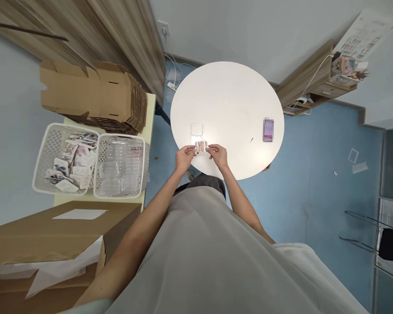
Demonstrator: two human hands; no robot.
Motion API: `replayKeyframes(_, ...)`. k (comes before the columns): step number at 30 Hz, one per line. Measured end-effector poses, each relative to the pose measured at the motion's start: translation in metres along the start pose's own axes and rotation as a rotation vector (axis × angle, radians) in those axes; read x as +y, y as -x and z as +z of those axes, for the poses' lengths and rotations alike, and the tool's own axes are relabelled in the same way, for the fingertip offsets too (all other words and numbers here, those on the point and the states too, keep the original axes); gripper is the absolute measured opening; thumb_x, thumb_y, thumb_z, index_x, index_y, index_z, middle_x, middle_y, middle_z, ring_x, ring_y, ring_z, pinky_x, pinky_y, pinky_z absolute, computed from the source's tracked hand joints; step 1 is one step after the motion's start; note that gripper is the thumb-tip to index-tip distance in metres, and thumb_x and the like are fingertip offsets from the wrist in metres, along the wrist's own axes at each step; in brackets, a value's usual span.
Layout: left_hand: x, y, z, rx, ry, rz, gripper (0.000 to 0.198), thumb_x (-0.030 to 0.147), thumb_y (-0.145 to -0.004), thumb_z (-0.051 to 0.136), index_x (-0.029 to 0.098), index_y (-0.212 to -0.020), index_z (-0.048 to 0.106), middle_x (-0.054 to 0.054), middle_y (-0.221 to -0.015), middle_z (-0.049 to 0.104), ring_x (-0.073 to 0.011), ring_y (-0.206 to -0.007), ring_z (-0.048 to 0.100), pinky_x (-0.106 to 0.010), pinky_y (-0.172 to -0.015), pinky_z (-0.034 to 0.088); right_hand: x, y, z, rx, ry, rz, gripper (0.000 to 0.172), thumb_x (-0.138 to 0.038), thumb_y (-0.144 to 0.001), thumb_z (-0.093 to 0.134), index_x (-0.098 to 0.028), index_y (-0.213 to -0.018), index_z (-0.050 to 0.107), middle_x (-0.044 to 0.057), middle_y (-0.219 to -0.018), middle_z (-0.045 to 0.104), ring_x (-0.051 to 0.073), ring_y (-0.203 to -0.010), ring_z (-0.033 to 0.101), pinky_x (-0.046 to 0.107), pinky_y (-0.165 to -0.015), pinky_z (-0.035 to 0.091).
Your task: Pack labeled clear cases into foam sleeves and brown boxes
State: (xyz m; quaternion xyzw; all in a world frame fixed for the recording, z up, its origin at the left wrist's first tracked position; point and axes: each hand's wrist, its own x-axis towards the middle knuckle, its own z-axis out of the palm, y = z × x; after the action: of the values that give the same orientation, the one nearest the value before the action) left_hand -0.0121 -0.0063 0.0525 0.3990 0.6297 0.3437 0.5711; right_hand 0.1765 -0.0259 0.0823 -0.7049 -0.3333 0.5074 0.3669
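My left hand (184,157) and my right hand (218,155) pinch the two ends of a small card of pinkish press-on nails (201,147), holding it just above the near edge of the round white table (229,96). Right behind the card, an open clear plastic case (197,132) lies on the table. Both hands have their fingers closed on the card.
A purple phone-like object (268,130) and a small dark item (252,140) lie on the table's right side. On a side table to my left stand two white baskets, one with packets (64,158) and one with clear cases (121,167), behind flat cardboard boxes (94,93). A large carton (46,244) sits nearer.
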Motion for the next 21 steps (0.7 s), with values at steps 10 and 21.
replayKeyframes(10, -0.029, -0.073, -0.011, 0.053, -0.140, -0.065, 0.042, 0.011, -0.082, 0.072, 0.015, -0.124, 0.079, -0.017, -0.127, 0.083, -0.0316, -0.126, 0.078, -0.047, -0.116, 0.059, 0.036, -0.074, 0.047, 0.064, 0.053, 0.233, 0.011, -0.026, -0.092, 0.080, -0.018, -0.100, 0.079, 0.007, -0.103, 0.085, 0.012, -0.062, 0.069, 0.029, -0.070, 0.063)
replayKeyframes(21, -0.041, -0.101, -0.013, 0.049, -0.208, -0.090, 0.043, 0.011, -0.085, 0.069, 0.012, -0.127, 0.078, -0.020, -0.135, 0.081, -0.0320, -0.131, 0.077, -0.048, -0.121, 0.056, 0.058, -0.085, 0.069, 0.050, 0.241, 0.237, 0.013, -0.035, -0.094, 0.079, -0.023, -0.100, 0.081, 0.007, -0.106, 0.085, 0.023, -0.088, 0.080, 0.038, -0.090, 0.065)
